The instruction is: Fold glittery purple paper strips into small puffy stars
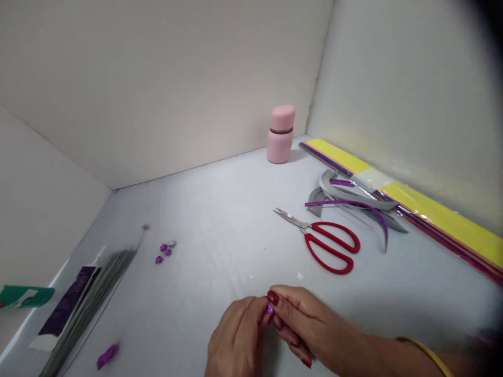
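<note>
At the front of the table, my left hand [238, 335] and my right hand [310, 322] meet at the fingertips. Pinched between them is a small folded purple paper piece [270, 308]; fingers cover most of it, so its full shape is hidden. My right thumb presses against it from above. Tiny white paper scraps [299, 276] lie just beyond the hands. Past them rest red-handled scissors [314, 235], blades a little apart and pointing left. Small purple stars [159, 259] and a silver star [172, 244] sit in a group to the left.
Grey and purple paper strips [363, 201] curl beside a long yellow-topped pack [440, 209] along the right wall. A pink flask [280, 134] stands at the back. Thin wires [98, 293], a purple-and-white tube [68, 301] and a purple scrap [107, 357] lie left.
</note>
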Available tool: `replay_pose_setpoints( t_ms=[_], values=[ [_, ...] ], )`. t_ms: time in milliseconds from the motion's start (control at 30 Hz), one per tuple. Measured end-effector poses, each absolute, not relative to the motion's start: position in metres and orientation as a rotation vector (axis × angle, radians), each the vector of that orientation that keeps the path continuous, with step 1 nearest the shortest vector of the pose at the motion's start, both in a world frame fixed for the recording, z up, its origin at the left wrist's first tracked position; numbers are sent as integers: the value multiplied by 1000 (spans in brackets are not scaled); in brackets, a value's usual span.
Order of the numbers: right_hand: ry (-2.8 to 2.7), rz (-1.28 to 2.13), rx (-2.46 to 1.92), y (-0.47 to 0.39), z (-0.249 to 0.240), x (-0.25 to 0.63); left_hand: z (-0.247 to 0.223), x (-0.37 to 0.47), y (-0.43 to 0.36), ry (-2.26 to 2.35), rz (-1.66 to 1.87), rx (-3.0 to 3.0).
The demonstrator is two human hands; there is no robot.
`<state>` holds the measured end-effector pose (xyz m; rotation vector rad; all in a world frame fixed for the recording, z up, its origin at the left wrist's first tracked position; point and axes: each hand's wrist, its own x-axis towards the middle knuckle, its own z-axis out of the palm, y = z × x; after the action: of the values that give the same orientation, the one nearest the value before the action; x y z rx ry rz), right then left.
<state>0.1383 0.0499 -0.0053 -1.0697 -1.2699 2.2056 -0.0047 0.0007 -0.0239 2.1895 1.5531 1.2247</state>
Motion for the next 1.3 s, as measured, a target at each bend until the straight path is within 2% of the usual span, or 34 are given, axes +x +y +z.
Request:
replay_pose_setpoints(
  t_ms=[300, 533, 667, 800, 1100, 1300],
  values=[
    [-1287, 1972, -1118, 37, -9, 130, -18, 3, 3, 1550, 1254, 2063],
    [-1236, 2152, -996, 51, -1, 139, -5, -5, 10, 1306, 1170, 1738],
    [-1199, 2143, -985, 52, 3, 138, -11, -6, 6, 1384, 1244, 1649],
    [-1199, 2097, -1010, 49, 0, 135, -15, -3, 2, 1555, 1324, 1808],
    [-1502, 2050, -1034, 54, -3, 142, -19, -8, 4, 1521, 1153, 2009],
    [-1322, 2188, -984, 50, -3, 139, -26, -4, 1, 1581, 1252, 2052]
  ],
)
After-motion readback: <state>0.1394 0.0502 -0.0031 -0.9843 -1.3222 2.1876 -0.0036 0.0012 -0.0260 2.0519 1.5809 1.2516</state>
